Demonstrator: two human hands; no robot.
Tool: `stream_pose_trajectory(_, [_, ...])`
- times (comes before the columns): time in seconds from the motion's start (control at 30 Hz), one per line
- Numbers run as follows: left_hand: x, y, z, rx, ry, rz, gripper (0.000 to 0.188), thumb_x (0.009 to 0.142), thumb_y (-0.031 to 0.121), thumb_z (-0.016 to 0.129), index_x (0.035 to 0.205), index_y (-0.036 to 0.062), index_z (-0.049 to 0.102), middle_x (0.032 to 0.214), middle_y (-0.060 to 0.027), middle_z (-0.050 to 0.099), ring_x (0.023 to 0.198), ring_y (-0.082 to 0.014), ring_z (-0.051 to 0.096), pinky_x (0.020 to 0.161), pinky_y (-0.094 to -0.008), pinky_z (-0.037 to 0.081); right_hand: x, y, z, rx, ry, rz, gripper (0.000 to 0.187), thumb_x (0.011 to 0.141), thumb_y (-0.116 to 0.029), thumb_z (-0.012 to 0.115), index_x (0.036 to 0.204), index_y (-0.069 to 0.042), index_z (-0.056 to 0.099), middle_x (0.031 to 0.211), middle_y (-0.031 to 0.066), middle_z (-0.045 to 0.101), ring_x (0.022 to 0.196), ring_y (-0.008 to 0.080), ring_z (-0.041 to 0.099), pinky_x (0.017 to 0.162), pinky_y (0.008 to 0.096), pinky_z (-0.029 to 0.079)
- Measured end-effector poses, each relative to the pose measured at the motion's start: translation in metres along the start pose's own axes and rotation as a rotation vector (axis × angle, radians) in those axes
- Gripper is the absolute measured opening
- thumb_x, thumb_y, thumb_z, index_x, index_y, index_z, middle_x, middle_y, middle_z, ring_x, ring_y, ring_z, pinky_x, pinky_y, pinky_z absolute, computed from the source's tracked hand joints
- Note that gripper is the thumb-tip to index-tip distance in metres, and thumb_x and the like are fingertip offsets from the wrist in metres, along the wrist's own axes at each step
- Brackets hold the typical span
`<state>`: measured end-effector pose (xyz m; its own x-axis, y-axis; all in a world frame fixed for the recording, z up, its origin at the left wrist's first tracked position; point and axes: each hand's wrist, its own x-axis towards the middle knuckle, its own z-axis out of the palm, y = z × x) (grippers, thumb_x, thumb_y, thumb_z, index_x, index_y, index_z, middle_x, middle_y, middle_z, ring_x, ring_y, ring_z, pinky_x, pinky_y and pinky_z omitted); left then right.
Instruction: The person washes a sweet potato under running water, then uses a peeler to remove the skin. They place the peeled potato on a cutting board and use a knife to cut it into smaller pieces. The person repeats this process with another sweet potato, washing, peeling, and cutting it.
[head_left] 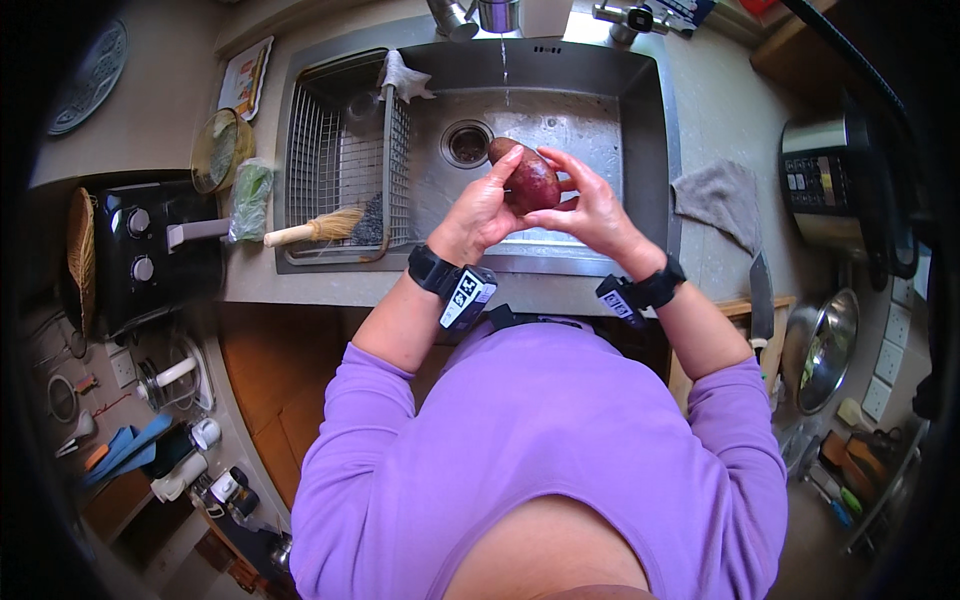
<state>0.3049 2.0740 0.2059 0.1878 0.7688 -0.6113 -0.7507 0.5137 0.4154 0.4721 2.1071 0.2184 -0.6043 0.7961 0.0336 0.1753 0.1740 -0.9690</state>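
Observation:
Over the steel sink (645,130) I hold a wet, reddish-purple sweet potato (532,182) between both hands. My left hand (482,205) grips its left side, the thumb lying along the upper skin. Fingers of my right hand (592,208) close on its right side and lower end. The sweet potato hangs above the basin, just right of the drain (467,144). A thin stream of water (505,70) falls from the faucet (498,16) behind it, apart from the sweet potato. Each wrist wears a black strap with a small device.
A wire basket (398,170) fills the sink's left side, with a straw brush (318,228) across it and a white cloth on its rim. Right of the sink lie a grey cloth (718,200) and a knife (762,295). A black cooker (825,185) stands farther right; a stove (150,250) is left.

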Motion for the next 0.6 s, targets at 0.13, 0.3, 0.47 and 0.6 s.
stream_pose_trajectory(0.13, [-0.013,-0.005,0.002,0.283,-0.006,-0.056,0.065,0.088,0.059,0.046,0.126,0.0068,0.046,0.121,-0.0136,0.052,0.112,-0.0331,0.052,0.088,-0.0565,0.044,-0.016,0.000,0.010,0.142,0.181,0.164,0.059,0.074,-0.016,0.075,0.124,0.002,0.049,0.110,0.0146,0.060,0.100,0.0165,0.059,0.079,0.0290,0.051])
stream_pose_trajectory(0.3, [-0.014,0.011,-0.019,0.304,0.077,-0.154,0.064,0.085,0.062,0.049,0.108,0.0029,0.054,0.115,-0.0174,0.051,0.113,-0.0338,0.048,0.094,-0.0525,0.040,-0.040,0.000,-0.013,0.764,0.164,0.310,0.056,0.082,-0.012,0.068,0.129,0.004,0.042,0.120,0.0119,0.054,0.104,0.0195,0.057,0.087,0.0328,0.051])
stream_pose_trajectory(0.47, [-0.013,0.007,-0.028,0.285,0.098,0.003,0.040,0.087,0.038,0.061,0.109,0.0052,0.055,0.111,-0.0138,0.052,0.109,-0.0277,0.051,0.091,-0.0464,0.044,-0.057,-0.003,-0.014,0.891,0.160,0.301,0.055,0.083,-0.010,0.066,0.130,0.003,0.041,0.124,0.0122,0.051,0.110,0.0211,0.054,0.090,0.0348,0.050])
stream_pose_trajectory(0.6, [-0.016,0.006,-0.024,0.309,-0.022,0.027,0.036,0.087,0.032,0.062,0.113,0.0071,0.054,0.112,-0.0117,0.053,0.109,-0.0256,0.050,0.091,-0.0440,0.044,-0.066,-0.008,-0.009,0.877,0.188,0.283,0.058,0.081,-0.007,0.067,0.130,0.003,0.040,0.124,0.0125,0.050,0.112,0.0215,0.053,0.092,0.0359,0.049])
